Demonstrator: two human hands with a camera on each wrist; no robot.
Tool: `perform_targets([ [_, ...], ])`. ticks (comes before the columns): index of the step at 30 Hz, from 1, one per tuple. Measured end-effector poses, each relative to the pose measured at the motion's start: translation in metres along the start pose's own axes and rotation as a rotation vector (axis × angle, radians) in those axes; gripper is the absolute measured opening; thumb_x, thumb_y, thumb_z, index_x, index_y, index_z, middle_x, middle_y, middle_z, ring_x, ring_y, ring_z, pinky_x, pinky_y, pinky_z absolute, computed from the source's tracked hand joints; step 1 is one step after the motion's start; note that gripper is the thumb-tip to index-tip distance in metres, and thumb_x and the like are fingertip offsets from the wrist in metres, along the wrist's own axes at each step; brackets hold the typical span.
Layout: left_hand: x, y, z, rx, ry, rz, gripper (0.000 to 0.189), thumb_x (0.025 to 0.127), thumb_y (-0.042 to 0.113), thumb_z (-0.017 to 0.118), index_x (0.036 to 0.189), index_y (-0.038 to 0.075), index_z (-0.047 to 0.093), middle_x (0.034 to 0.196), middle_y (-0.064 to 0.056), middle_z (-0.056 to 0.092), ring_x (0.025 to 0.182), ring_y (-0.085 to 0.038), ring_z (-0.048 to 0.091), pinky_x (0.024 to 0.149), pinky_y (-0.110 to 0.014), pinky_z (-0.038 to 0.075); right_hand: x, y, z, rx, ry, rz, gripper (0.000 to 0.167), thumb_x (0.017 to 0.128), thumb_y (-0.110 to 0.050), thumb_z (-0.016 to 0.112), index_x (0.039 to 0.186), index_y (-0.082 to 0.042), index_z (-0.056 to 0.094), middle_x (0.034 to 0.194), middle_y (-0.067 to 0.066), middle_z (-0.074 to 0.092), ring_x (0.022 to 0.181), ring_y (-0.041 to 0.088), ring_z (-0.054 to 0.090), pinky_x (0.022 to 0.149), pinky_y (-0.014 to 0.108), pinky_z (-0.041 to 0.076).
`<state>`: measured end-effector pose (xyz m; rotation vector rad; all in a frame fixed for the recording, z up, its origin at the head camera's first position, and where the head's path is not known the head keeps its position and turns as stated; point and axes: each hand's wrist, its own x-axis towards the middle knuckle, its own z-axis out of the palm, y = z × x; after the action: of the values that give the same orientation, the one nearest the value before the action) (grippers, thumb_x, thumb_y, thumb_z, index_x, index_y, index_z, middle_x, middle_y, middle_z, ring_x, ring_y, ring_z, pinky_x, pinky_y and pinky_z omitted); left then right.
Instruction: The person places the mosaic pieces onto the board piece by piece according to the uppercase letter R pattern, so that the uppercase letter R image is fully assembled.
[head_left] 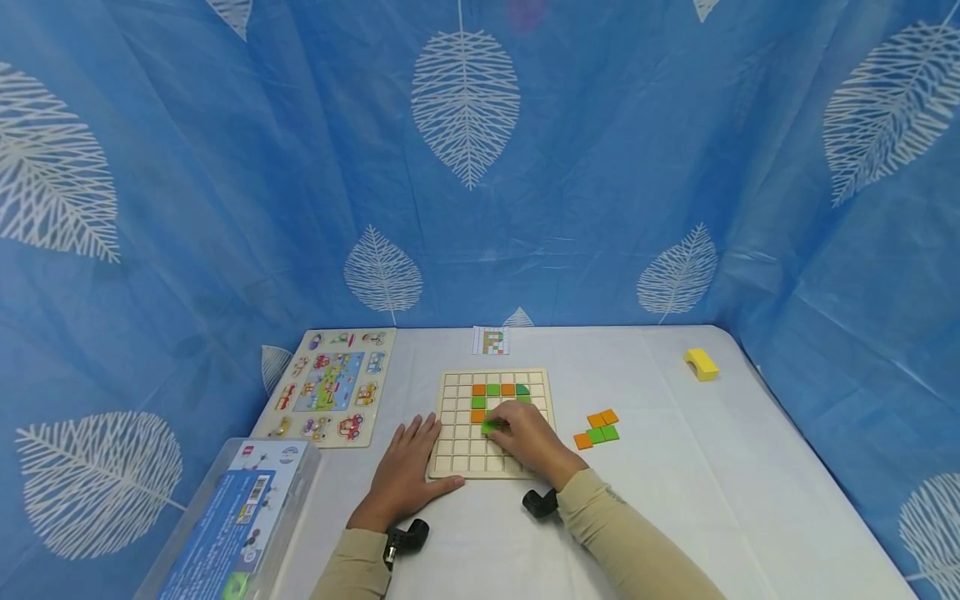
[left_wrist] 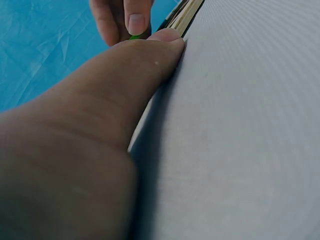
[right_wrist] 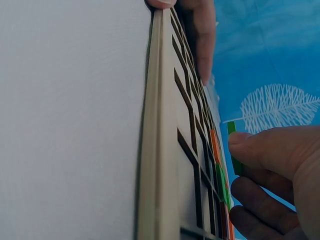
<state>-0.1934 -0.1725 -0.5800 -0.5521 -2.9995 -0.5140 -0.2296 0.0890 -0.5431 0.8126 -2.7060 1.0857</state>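
A wooden grid board [head_left: 457, 463] lies on the white table, with orange and green tiles set in several of its squares. My right hand [head_left: 531, 437] is over the board and pinches a green tile [right_wrist: 233, 145] between thumb and fingers, held just above the grid in the right wrist view. My left hand [head_left: 408, 467] rests at the board's lower left corner, fingers straight, its thumb [left_wrist: 145, 57] against the near edge. Right of the board lie loose orange tiles [head_left: 596, 420] and green tiles [head_left: 603, 434]. My right hand hides part of the grid.
Behind the board lies a small pattern card [head_left: 491, 341]. A picture puzzle board [head_left: 327, 387] is at the left, with a plastic box [head_left: 232, 517] in front of it. A yellow arch block [head_left: 702, 365] stands far right. Blue curtains [head_left: 525, 167] enclose the table.
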Motion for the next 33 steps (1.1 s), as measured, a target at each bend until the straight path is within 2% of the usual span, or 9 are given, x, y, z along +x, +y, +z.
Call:
perform_targets([
  [14,0.0,0.002,-0.002,0.014,-0.003,0.0,0.114,0.082,0.084,0.065,0.162,0.006,0.041,0.167,-0.011,0.036,0.156,-0.033,0.025,0.127,-0.052,0.015,0.005,-0.01,0.014,-0.057,-0.001,0.017,0.02,0.092,-0.008,0.083,0.112,-0.009,0.08,0.112,0.002,0.075,0.11,0.02,0.068,0.1,0.04,0.055],
  [24,0.0,0.003,-0.003,0.024,-0.002,0.011,0.113,0.084,0.083,0.065,0.162,0.005,0.042,0.167,-0.011,0.037,0.155,-0.034,0.026,0.127,-0.052,0.016,0.008,-0.014,0.019,-0.11,0.004,0.037,0.019,0.091,-0.008,0.084,0.11,-0.009,0.081,0.109,0.002,0.075,0.109,0.02,0.068,0.097,0.039,0.056],
  [33,0.001,0.002,-0.002,0.027,0.0,0.004,0.112,0.083,0.083,0.066,0.161,0.005,0.042,0.167,-0.011,0.037,0.155,-0.034,0.026,0.127,-0.053,0.017,0.01,-0.014,0.024,-0.143,0.04,0.035,0.019,0.088,-0.007,0.087,0.106,-0.009,0.082,0.104,0.001,0.076,0.102,0.02,0.07,0.091,0.037,0.059],
])
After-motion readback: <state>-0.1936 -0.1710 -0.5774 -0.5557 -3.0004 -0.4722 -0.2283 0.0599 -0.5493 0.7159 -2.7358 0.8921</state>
